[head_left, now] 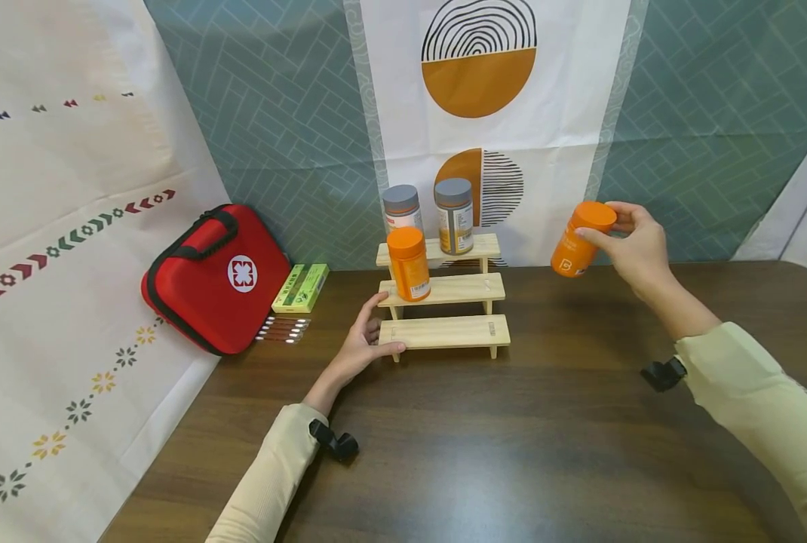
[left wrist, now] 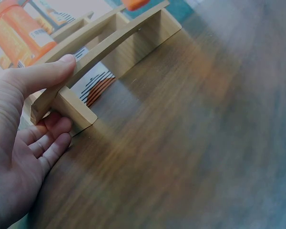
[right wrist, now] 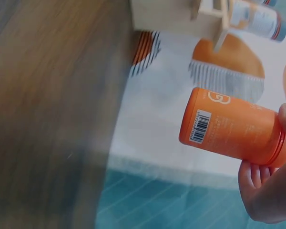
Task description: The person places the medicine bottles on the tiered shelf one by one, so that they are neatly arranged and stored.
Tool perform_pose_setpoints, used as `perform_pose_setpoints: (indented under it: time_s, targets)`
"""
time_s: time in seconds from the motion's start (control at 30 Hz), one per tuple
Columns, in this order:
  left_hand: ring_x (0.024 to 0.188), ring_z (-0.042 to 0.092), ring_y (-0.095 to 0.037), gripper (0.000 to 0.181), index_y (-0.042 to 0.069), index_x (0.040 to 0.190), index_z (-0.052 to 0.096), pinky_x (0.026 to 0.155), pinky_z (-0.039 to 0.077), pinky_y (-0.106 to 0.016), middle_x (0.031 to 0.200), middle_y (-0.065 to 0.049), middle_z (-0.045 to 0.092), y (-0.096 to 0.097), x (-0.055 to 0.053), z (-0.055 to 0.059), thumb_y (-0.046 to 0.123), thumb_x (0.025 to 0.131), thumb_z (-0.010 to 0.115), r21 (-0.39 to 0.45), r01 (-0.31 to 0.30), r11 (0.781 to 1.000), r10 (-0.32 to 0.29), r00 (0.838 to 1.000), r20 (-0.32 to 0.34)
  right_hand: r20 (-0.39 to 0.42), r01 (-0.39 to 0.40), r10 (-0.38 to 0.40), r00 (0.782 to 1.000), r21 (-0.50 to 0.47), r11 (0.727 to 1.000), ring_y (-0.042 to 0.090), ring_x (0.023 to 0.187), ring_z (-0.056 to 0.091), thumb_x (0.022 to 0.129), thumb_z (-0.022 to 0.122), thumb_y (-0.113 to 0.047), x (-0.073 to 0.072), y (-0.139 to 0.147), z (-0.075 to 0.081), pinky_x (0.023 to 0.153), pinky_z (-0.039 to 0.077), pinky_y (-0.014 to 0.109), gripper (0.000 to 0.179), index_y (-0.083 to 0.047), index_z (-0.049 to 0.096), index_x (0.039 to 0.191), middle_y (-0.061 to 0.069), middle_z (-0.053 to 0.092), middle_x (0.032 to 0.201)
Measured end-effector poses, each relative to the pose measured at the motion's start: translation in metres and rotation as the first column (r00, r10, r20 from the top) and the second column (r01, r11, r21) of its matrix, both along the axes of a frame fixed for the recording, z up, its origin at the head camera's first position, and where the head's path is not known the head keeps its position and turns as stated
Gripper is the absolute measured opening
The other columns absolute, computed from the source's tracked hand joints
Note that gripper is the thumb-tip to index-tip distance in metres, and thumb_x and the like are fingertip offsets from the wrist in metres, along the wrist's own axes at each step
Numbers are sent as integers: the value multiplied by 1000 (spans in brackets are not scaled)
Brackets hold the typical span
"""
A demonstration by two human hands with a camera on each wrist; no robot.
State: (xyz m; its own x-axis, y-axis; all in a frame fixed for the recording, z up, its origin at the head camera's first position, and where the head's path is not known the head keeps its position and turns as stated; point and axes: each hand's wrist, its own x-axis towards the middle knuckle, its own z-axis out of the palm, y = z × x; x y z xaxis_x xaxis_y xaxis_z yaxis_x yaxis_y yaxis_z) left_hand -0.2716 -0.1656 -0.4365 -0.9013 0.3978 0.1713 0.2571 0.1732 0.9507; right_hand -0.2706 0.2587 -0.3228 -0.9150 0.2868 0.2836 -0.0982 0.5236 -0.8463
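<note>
Off to the right, my right hand point(head_left: 641, 245) holds an orange pill bottle point(head_left: 571, 247) by its lid end, up in the air and tilted. The right wrist view shows the barcode on this held bottle point(right wrist: 233, 126). My left hand point(head_left: 359, 343) grips the left end of a three-step wooden display stand point(head_left: 447, 332). In the left wrist view its thumb lies over the lowest step, with fingers curled beneath by the leg. A second orange bottle point(head_left: 410, 268) stands on the middle step. On the top step are two grey-lidded bottles point(head_left: 455, 219), point(head_left: 401, 204).
At the left a red first-aid case point(head_left: 220, 279) leans against the cloth-covered wall. Beside it lie a yellow-green box point(head_left: 300, 288) and several small brown-and-white sticks point(head_left: 283, 329). Patterned cloth point(head_left: 288, 136) hangs behind the dark wooden table point(head_left: 485, 437).
</note>
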Motion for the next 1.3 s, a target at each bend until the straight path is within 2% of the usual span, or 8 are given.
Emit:
perform_pose_setpoints:
  time_s: [0.3, 0.4, 0.63, 0.73, 0.97, 1.3]
  targets:
    - [90, 63, -15, 93, 27, 153, 20, 80, 51, -30, 110, -29, 61, -1, 0, -1, -1, 82, 74, -4, -1, 1000, 1, 1000, -1, -38, -104, 101, 994, -56, 993, -6, 98, 45, 85, 73, -44, 8, -32, 19, 83, 41, 15, 73, -9, 45, 142, -24, 49, 106]
    - [89, 63, -15, 93, 27, 152, 21, 79, 51, -30, 109, -29, 62, -1, -1, -1, -1, 82, 74, -2, -2, 1000, 2, 1000, -2, -48, -130, 126, 991, -73, 989, -4, 99, 45, 85, 73, -42, 9, -42, 22, 82, 41, 17, 71, -8, 46, 141, -22, 50, 107]
    - [88, 64, -14, 93, 26, 153, 20, 78, 52, -29, 109, -29, 62, 0, 0, -1, -2, 82, 74, 1, 4, 1000, -4, 1000, -5, -73, -214, 207, 976, -108, 971, -2, 100, 48, 86, 74, -33, 10, -70, 24, 85, 45, 11, 65, -5, 47, 138, -17, 52, 107]
    - [88, 64, -14, 93, 25, 153, 20, 78, 52, -29, 109, -29, 62, 0, 0, -1, -3, 82, 73, 7, 8, 1000, -8, 1000, -9, -77, -249, 242, 967, -106, 963, 0, 102, 48, 86, 75, -30, 10, -83, 23, 89, 45, 17, 63, -5, 48, 138, -13, 53, 110]
    - [87, 64, -14, 93, 26, 153, 21, 76, 52, -29, 107, -28, 62, -3, -1, -2, -2, 82, 74, 13, 0, 1000, 0, 1000, -11, -56, -322, 318, 946, -94, 942, 18, 114, 50, 87, 74, -26, 5, -113, 14, 103, 45, 38, 62, -5, 47, 139, 13, 55, 130]
    - [92, 63, -16, 92, 27, 153, 21, 78, 51, -29, 114, -30, 61, -1, 0, -1, -2, 82, 74, 7, 8, 1000, -8, 1000, -9, -64, -370, 365, 929, -110, 922, 29, 121, 50, 87, 75, -18, -1, -129, 5, 106, 43, 45, 63, -2, 45, 140, 18, 54, 133]
